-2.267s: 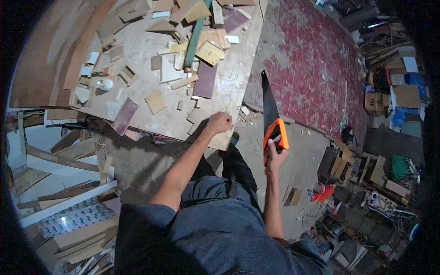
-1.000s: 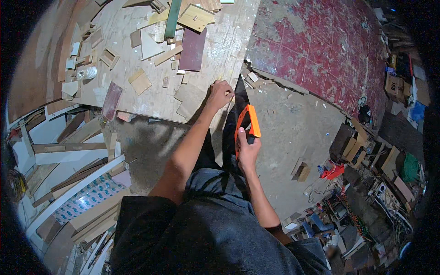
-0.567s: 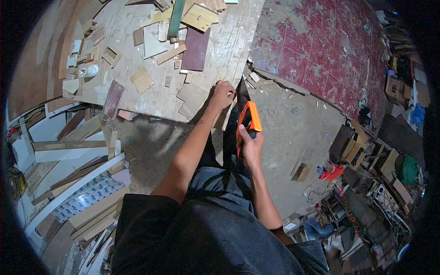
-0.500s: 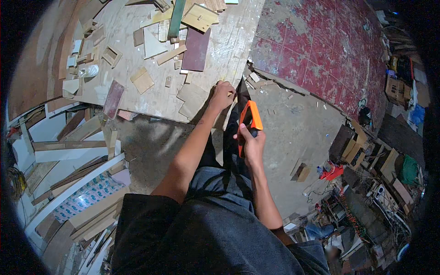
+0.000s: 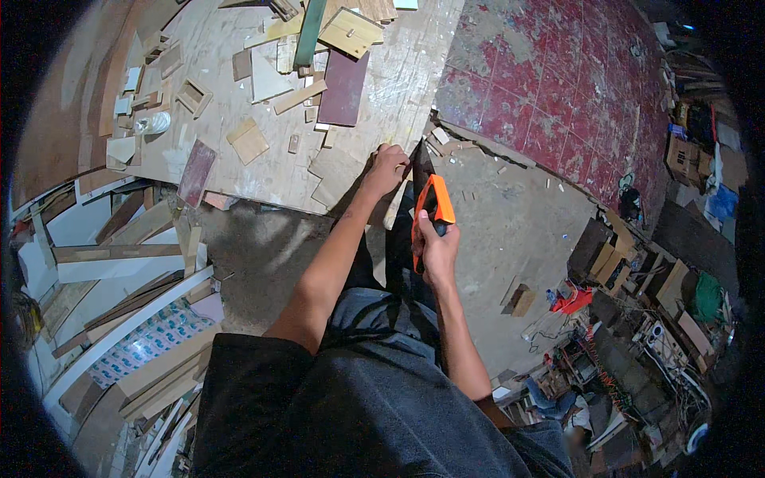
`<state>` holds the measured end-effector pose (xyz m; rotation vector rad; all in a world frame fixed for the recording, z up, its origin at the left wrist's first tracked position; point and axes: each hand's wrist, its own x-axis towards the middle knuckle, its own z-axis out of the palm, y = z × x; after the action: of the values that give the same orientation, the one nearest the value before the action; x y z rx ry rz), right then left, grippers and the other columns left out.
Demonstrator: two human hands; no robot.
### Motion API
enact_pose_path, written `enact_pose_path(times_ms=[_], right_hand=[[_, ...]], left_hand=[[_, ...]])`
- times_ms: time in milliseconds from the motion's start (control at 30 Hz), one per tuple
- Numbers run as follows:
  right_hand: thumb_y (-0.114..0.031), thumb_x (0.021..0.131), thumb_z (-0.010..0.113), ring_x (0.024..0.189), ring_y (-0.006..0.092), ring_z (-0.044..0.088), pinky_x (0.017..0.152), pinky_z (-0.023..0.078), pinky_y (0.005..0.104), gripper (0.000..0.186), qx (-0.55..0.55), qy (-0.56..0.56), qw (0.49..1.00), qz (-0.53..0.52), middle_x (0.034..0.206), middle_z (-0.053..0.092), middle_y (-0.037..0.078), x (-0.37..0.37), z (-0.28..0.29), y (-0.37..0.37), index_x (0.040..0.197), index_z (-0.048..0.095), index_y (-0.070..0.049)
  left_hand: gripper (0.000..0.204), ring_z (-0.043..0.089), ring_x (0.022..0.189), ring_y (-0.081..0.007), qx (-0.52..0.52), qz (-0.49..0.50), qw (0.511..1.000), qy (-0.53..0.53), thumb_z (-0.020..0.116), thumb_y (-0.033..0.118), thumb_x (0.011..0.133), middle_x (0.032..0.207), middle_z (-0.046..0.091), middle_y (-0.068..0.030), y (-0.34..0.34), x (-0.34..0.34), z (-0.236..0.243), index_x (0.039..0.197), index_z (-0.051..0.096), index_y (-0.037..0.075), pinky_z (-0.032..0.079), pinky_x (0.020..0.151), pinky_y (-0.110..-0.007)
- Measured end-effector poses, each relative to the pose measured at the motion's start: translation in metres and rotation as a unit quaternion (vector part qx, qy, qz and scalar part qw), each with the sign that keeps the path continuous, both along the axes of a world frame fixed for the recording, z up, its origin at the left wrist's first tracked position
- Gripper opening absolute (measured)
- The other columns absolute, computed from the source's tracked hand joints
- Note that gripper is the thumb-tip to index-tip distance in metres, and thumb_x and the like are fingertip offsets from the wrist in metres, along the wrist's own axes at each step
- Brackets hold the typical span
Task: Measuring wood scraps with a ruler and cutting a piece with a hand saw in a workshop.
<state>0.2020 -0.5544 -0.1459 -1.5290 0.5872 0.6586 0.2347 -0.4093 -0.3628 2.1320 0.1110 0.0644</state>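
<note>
My right hand [image 5: 438,253] is wrapped round the orange handle [image 5: 441,199] of a handsaw. Its dark blade [image 5: 421,158] points away from me, with the tip at the right edge of the wooden worktable [image 5: 398,88]. Just left of the blade, my left hand [image 5: 387,169] is closed at the table's corner, fingers bent. A narrow pale strip of wood [image 5: 394,213] juts out toward me from beneath it. The fingers hide most of the strip, and whether the blade touches wood cannot be made out.
Wood offcuts, a maroon board [image 5: 343,89] and a green strip [image 5: 309,33] lie on the table. To the left, boards [image 5: 119,253] are stacked. A worn red tiled floor [image 5: 542,95] stands beyond the grey floor [image 5: 494,231]; clutter and a red bag [image 5: 572,300] lie right.
The saw and my right hand have shifted very slightly. My left hand stays at the table's corner.
</note>
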Motion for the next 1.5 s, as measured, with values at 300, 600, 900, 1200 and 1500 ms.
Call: enact_pose_path(times_ms=[300, 600, 900, 1200, 1500], right_hand=[[-0.020, 0.096, 0.067, 0.045, 0.0085, 0.046, 0.042, 0.036, 0.0274, 0.027, 0.001, -0.010, 1.000, -0.002, 0.059, 0.051, -0.002, -0.003, -0.002, -0.002, 0.076, 0.054, -0.006], [-0.020, 0.096, 0.066, 0.047, 0.0086, 0.048, 0.043, 0.036, 0.0266, 0.024, 0.013, 0.015, 1.000, -0.005, 0.061, 0.053, -0.002, -0.010, 0.002, 0.004, 0.082, 0.054, -0.005], [-0.022, 0.097, 0.065, 0.046, 0.0089, 0.047, 0.042, 0.037, 0.0272, 0.027, 0.010, 0.002, 0.999, -0.031, 0.058, 0.050, -0.002, 0.001, 0.011, 0.012, 0.078, 0.053, -0.006], [-0.023, 0.098, 0.065, 0.046, 0.0078, 0.046, 0.041, 0.034, 0.0273, 0.030, -0.012, 0.043, 0.999, 0.004, 0.060, 0.051, -0.002, 0.037, 0.015, 0.020, 0.077, 0.052, -0.005], [-0.021, 0.090, 0.075, 0.056, 0.0044, 0.041, 0.050, 0.035, 0.0260, 0.031, -0.116, 0.008, 0.992, 0.053, 0.063, 0.048, -0.005, 0.036, 0.014, 0.016, 0.074, 0.052, -0.007]], left_hand=[[0.042, 0.050, 0.109, -0.0376, 0.089, 0.005, 0.992, 0.086, 0.062, -0.007, 0.073, 0.108, 0.058, -0.0146, -0.017, 0.025, 0.038, 0.111, 0.059, 0.009, 0.041, 0.094, -0.044], [0.046, 0.052, 0.106, -0.0375, 0.187, 0.056, 0.981, 0.011, 0.055, -0.006, 0.079, 0.108, 0.050, -0.0165, -0.015, 0.026, 0.016, 0.124, 0.050, 0.005, 0.051, 0.088, -0.044], [0.036, 0.053, 0.102, -0.0284, 0.269, 0.056, 0.961, -0.022, 0.060, 0.009, 0.085, 0.108, 0.054, -0.0080, -0.009, 0.038, 0.001, 0.120, 0.055, 0.009, 0.041, 0.091, -0.042], [0.036, 0.053, 0.101, -0.0279, 0.275, 0.129, 0.951, 0.049, 0.062, 0.012, 0.087, 0.107, 0.056, -0.0074, -0.018, 0.045, -0.022, 0.122, 0.054, 0.012, 0.042, 0.087, -0.042], [0.040, 0.052, 0.100, -0.0287, 0.278, 0.141, 0.947, 0.072, 0.057, 0.007, 0.082, 0.105, 0.055, -0.0091, -0.021, 0.046, -0.006, 0.121, 0.054, 0.012, 0.042, 0.086, -0.042]])
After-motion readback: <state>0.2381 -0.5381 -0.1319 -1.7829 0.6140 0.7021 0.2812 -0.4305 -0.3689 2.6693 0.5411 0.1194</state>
